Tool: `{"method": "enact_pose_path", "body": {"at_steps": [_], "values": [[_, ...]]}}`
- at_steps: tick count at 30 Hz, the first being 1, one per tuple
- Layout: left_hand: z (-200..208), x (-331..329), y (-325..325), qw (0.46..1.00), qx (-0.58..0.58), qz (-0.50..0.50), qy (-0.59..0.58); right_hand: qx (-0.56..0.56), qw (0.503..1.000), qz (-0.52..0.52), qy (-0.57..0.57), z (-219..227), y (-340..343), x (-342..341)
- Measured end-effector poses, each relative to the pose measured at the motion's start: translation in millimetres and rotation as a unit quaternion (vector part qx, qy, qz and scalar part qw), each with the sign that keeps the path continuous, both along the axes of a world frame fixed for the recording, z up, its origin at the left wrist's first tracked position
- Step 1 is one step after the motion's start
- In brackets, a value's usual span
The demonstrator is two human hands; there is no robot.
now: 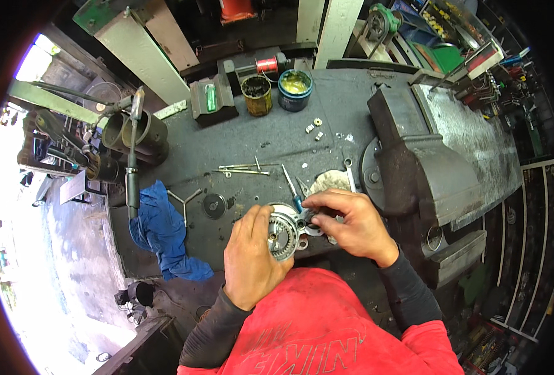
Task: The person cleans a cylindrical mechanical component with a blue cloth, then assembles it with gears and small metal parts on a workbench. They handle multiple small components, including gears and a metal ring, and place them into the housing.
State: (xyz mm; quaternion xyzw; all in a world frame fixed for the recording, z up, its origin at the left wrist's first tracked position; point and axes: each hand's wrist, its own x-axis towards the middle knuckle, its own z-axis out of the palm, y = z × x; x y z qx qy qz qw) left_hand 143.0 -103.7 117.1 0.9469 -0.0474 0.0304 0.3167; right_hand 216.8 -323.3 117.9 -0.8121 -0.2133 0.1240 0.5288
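Note:
At the near edge of the bench, my left hand is wrapped round the left side of a round metal gear housing, whose toothed inner ring faces up. My right hand is closed, thumb and fingers pinched at the housing's right side over a small dark part that I cannot make out. Just beyond them lies a blue-handled screwdriver, with small pliers beside it. A round off-white pad sits partly behind my right hand, and a wrench lies by it.
A big bench vise stands to the right. Several thin tools, a dark disc, a three-armed wrench and a blue cloth lie leftward. Small gears, a grease tub and a yellowish can stand farther back.

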Motion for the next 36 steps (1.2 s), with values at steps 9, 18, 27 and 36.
{"method": "enact_pose_path", "body": {"at_steps": [9,18,27,36], "values": [[-1,2,-2,1.0,-0.012,0.02,-0.012,-0.078,0.986,0.039,-0.142,-13,18,-15],[-1,1,-3,0.999,-0.018,0.034,0.008,-0.089,0.992,0.044,-0.076,-15,16,-10],[0,1,-2,0.999,-0.022,0.028,0.022,-0.165,0.973,0.064,-0.146,-11,19,-17],[0,4,-2,0.999,-0.017,0.027,0.011,-0.161,0.969,0.072,-0.171,-12,13,-9]]}}
